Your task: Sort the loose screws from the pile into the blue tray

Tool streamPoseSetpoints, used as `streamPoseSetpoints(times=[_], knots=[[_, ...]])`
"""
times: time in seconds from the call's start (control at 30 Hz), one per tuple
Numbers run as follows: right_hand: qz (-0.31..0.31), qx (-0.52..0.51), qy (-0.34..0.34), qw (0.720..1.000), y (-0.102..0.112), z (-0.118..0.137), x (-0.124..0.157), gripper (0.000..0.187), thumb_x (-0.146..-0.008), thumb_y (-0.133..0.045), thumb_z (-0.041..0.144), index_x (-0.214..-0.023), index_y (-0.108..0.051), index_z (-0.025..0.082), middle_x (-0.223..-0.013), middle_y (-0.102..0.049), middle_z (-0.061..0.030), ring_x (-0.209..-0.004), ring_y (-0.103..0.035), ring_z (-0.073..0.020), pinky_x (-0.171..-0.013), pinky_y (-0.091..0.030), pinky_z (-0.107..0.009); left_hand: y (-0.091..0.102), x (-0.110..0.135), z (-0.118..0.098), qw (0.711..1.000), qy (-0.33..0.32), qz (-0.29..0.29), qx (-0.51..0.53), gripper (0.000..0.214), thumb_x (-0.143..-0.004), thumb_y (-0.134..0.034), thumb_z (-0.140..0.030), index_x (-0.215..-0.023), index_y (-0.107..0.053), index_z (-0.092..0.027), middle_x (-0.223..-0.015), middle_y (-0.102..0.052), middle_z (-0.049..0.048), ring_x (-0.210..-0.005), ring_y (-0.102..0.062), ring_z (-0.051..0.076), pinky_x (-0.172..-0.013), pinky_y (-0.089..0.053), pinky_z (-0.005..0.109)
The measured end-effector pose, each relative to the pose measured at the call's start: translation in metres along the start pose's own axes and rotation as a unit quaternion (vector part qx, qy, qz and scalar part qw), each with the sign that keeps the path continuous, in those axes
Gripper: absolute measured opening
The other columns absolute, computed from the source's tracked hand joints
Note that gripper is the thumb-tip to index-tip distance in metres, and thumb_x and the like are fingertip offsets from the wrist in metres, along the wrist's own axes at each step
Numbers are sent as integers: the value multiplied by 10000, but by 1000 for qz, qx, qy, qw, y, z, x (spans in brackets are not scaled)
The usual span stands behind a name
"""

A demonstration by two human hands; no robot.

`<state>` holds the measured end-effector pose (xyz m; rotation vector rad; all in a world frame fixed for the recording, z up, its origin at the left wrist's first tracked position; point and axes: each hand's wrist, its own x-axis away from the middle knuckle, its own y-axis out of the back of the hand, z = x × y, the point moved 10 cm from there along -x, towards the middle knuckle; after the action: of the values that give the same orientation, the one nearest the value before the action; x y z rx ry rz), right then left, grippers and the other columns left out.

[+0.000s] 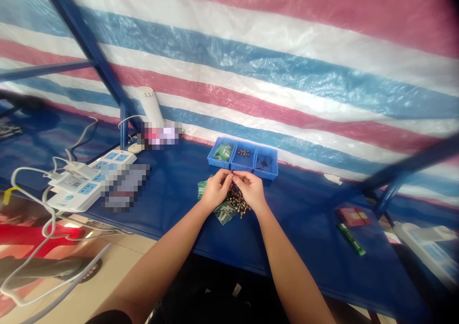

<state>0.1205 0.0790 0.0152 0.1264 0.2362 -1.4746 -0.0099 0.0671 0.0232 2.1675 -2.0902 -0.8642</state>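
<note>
Two hands meet at mid-frame in the head view: left hand (217,188) and right hand (252,190), fingertips pinched narrow, apparently on a small dark part (233,173) too tiny to identify. Directly beneath lie brass-coloured pieces (241,203) and green packets (224,212), presumably close for easy reach. Just above, three blue bins (218,163) sit side by side on the blue table (172,190), seemingly keeping kinds apart.

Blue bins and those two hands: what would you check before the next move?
1. Left hand and right hand together: ok, fingertips meet.
2. Anything pinched between them: cannot tell, too small.
3. Loose metal pieces close by: ok, right at the hands.
4. That pile fully visible: not ok, hands cover part.
5. Blue bins upright: ok, side by side.
6. Bin contents separate: ok, green packets left, brassy pieces middle, dark pieces right.
</note>
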Motion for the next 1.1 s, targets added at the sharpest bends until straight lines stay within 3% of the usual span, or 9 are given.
streamPoseSetpoints(times=[0.17, 0.4, 0.63, 0.87, 1.1], knots=[[25, -2, 2, 1000, -7, -1, 2, 280, -782, -704, 377, -997, -724, 198, -974, -743, -68, -895, -697, -225, -852, -559, -373, 5, 0, 1, 998, 2, -12, -54, 350, -972, -402, -413, -760, -563, -187, -565, -567, -26, -532, -540, 115, -564, -402, 226], [4, -6, -2, 1000, -1, 0, 0, 284, -771, -712, 389, -983, -724, 200, -969, -746, -67, -903, -700, -232, -855, -561, -381, 2, 1, 3, 1000, 0, -15, 6, 253, -949, -458, -421, -982, -569, -196, -590, -581, -40, -521, -554, 114, -563, -432, 225], [24, -8, -3, 1000, -9, 0, 2, 285, -771, -711, 390, -989, -725, 208, -976, -744, -62, -911, -696, -229, -862, -560, -380, 6, 0, 3, 998, 3, -24, -54, 354, -966, -414, -435, -774, -580, -188, -555, -566, -29, -525, -541, 113, -561, -404, 226], [0, -19, -5, 1000, 0, -3, -1, 299, -769, -713, 407, -986, -727, 201, -954, -745, -69, -861, -703, -225, -814, -573, -367, 0, 1, 2, 1000, 1, -8, 8, 268, -948, -458, -429, -1037, -568, -201, -605, -591, -35, -537, -563, 119, -575, -435, 229], [21, -18, -12, 1000, -7, -5, 1, 307, -764, -716, 418, -979, -727, 200, -980, -746, -68, -899, -701, -228, -839, -570, -370, 4, 0, 4, 999, 5, -10, -39, 317, -967, -411, -424, -876, -603, -188, -558, -572, -28, -524, -551, 121, -561, -424, 229]])
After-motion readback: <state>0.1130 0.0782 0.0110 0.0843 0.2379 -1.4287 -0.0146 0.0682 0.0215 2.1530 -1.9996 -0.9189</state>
